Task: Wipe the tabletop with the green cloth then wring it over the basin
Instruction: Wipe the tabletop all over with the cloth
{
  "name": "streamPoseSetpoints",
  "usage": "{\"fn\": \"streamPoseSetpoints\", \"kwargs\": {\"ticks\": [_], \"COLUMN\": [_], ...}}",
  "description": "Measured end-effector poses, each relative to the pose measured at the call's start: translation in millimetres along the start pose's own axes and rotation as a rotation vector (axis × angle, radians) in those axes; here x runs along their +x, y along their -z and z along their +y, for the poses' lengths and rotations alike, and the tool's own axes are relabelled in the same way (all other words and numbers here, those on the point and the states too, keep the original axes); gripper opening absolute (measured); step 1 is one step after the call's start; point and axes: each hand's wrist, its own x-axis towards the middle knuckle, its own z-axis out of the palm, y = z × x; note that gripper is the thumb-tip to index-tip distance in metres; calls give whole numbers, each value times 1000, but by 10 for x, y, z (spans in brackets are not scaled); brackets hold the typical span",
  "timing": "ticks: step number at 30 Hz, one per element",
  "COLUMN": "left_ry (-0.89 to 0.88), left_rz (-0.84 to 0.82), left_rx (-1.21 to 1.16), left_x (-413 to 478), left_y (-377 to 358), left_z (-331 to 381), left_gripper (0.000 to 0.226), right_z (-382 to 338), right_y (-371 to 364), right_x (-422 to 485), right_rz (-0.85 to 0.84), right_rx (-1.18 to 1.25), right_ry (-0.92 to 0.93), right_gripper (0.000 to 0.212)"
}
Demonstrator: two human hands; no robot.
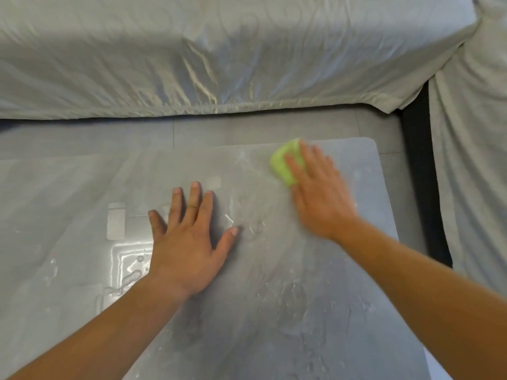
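Note:
The glossy grey tabletop (274, 311) fills the lower part of the view, wet with streaks and droplets. A folded green cloth (284, 160) lies near the table's far right corner. My right hand (319, 193) presses flat on top of the cloth, fingers spread over it, blurred by motion. My left hand (189, 237) rests flat on the table's middle, fingers apart, holding nothing. No basin is in view.
A sofa under a pale grey cover (219, 56) runs along the far side, and a second covered section (472, 160) stands at the right. Grey tiled floor (109, 135) shows between sofa and table. A puddle (129, 264) shines left of my left hand.

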Motion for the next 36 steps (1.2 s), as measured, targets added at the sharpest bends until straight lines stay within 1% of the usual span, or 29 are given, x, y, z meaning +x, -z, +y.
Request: {"fn": "streamPoseSetpoints", "kwargs": {"ticks": [1, 2, 3, 4, 6, 7, 8, 9, 10, 11, 13, 14, 15, 16, 17, 19, 20, 21, 22, 23, 25, 26, 27, 28, 30, 31, 32, 33, 36], "left_ry": [-19, -32, -42, -53, -70, -81, -92, -95, -90, -84, -69, -64, -65, -71, -78, -100, -113, -124, -131, -132, -124, -121, -122, -122, -118, -119, -123, -128, -133], "left_rz": [-9, -12, -9, -3, 25, 38, 46, 50, 50, 44, 36, 37, 37, 36, 38, 41, 37, 30, 22, 15, 11, 14, 15, 12, 8, 7, 3, 2, 31], "left_rx": [-14, -39, -70, -97, -123, -107, -73, -32, 7, 32, 40, 36, 34, 34, 32, 24, 24, 27, 30, 31, 27, 22, 17, 13, 13, 14, 11, 3, -40], "left_x": [-1, -6, -17, -33, -95, -134, -175, -214, -249, -277, -320, -333, -350, -369, -392, -442, -470, -500, -524, -540, -547, -544, -538, -537, -544, -540, -541, -550, -570], "left_y": [24, 51, 76, 95, 110, 111, 105, 97, 92, 86, 64, 53, 36, 14, -5, -39, -61, -88, -123, -155, -198, -208, -208, -201, -175, -168, -163, -160, -150], "left_z": [-19, -35, -52, -68, -141, -191, -237, -283, -328, -358, -375, -366, -343, -306, -269, -182, -132, -90, -57, -36, -12, -8, -4, 1, -2, -6, -10, -26, -110], "left_gripper": [84, 81, 78, 75, 73, 75, 77, 80, 81, 83, 84, 85, 84, 84, 83, 83, 83, 83, 84, 84, 85, 85, 84, 84, 84, 85, 85, 85, 83], "right_z": [23, -77, -292, -540, -989, -1052, -981, -801, -565, -320, 68, 83, -39, -230, -460, -765, -722, -536, -308, -93, 276, 277, 152, -40, -457, -506, -418, -269, 18], "right_y": [57, 72, 38, -47, -226, -276, -277, -246, -217, -162, -7, 23, 1, -77, -190, -352, -346, -297, -257, -176, -19, -26, -83, -184, -363, -400, -399, -373, -244], "right_x": [143, 253, 303, 287, 57, -110, -253, -326, -341, -328, -240, -206, -203, -270, -412, -841, -971, -955, -876, -749, -527, -506, -579, -731, -1229, -1431, -1510, -1487, -1287], "right_rz": [39, 72, 108, 127, 58, 14, -29, -34, -15, -9, 54, 81, 102, 110, 96, 3, -42, -36, -4, 26, 87, 98, 108, 105, 22, -14, -14, 9, 73], "right_rx": [54, 90, 92, 68, 7, -22, -50, -63, -63, -49, 52, 93, 91, 51, 27, -10, -34, -37, -36, -11, 81, 92, 66, 34, 24, 1, -28, -6, 157], "right_ry": [-185, -306, -334, -267, 59, 207, 286, 303, 239, 100, -303, -444, -484, -436, -300, 27, 144, 195, 130, -32, -424, -516, -507, -408, -84, 73, 157, 110, -507], "right_gripper": [61, 61, 62, 62, 63, 63, 62, 61, 61, 60, 59, 60, 61, 61, 61, 61, 61, 60, 60, 60, 59, 60, 61, 61, 62, 62, 61, 60, 59]}}
